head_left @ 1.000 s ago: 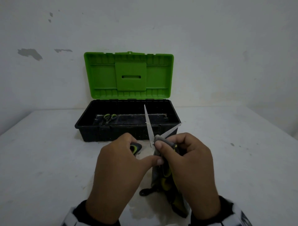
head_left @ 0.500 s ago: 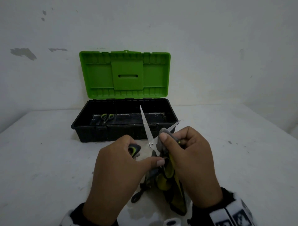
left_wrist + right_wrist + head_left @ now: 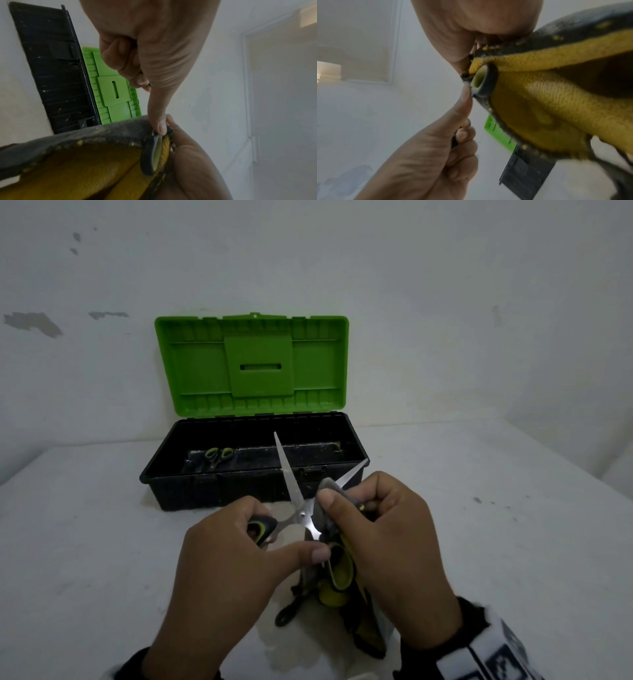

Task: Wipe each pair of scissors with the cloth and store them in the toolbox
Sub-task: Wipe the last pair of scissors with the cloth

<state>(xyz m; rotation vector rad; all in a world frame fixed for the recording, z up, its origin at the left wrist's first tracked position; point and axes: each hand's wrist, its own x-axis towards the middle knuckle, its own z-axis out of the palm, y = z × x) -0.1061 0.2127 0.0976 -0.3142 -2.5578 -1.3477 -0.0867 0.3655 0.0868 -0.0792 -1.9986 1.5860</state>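
Observation:
A pair of scissors [image 3: 294, 494] with black and green handles is held up in front of the toolbox, its two blades spread apart. My left hand [image 3: 236, 563] grips one handle loop [image 3: 262, 527], and its thumb reaches to the other loop [image 3: 154, 152]. My right hand [image 3: 380, 542] pinches a grey and yellow cloth [image 3: 342, 573] around the right blade near the pivot. The cloth [image 3: 547, 94] hangs below my hand. The toolbox [image 3: 178, 474] is black with a green lid [image 3: 253, 364] standing open. Another pair of scissors [image 3: 217, 455] lies inside it.
The toolbox stands on a white table [image 3: 85, 542] against a white wall. A black loop [image 3: 286, 613] of something lies on the table under my hands, partly hidden by the cloth.
My right hand with the cloth has slid down the right blade towards the pivot. The scissors stay spread in my left hand.

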